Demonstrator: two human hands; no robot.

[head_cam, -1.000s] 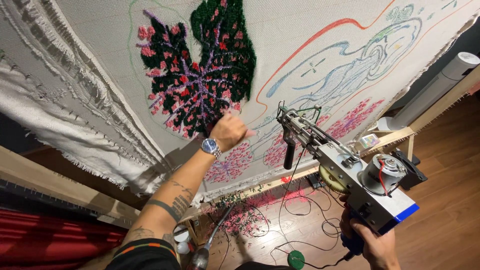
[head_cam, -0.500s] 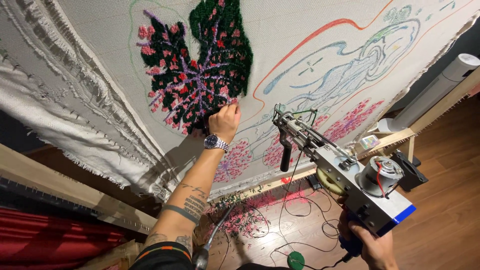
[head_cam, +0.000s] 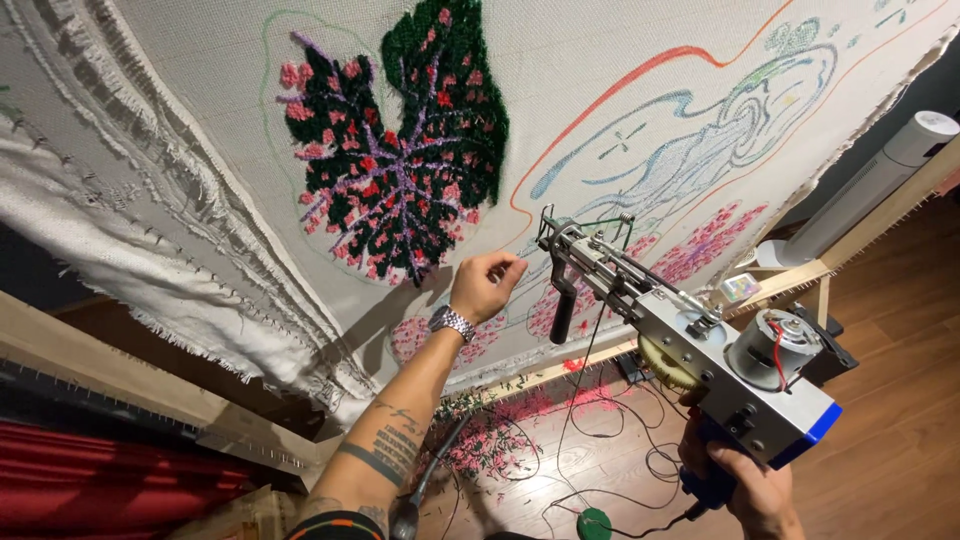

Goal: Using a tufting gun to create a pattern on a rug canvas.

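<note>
Your stretched backing cloth [head_cam: 180,90] is off-white, marked with an orange outline curve and blue and green sketch lines. Its tufted motif [head_cam: 400,170] combines dark green and black fields with pink and red patches and purple veins radiating from the centre. Lower tufted patches [head_cam: 700,245] are pink and purple. Your tufting gun [head_cam: 690,340] is silver-grey with a blue rear edge, a black front handle and a yellow gear. Your wristwatch [head_cam: 452,322] is silver. Yarn clippings [head_cam: 490,440] on the brown wood floor [head_cam: 900,400] are pink and green. The fabric [head_cam: 100,480] at lower left is red.
</note>
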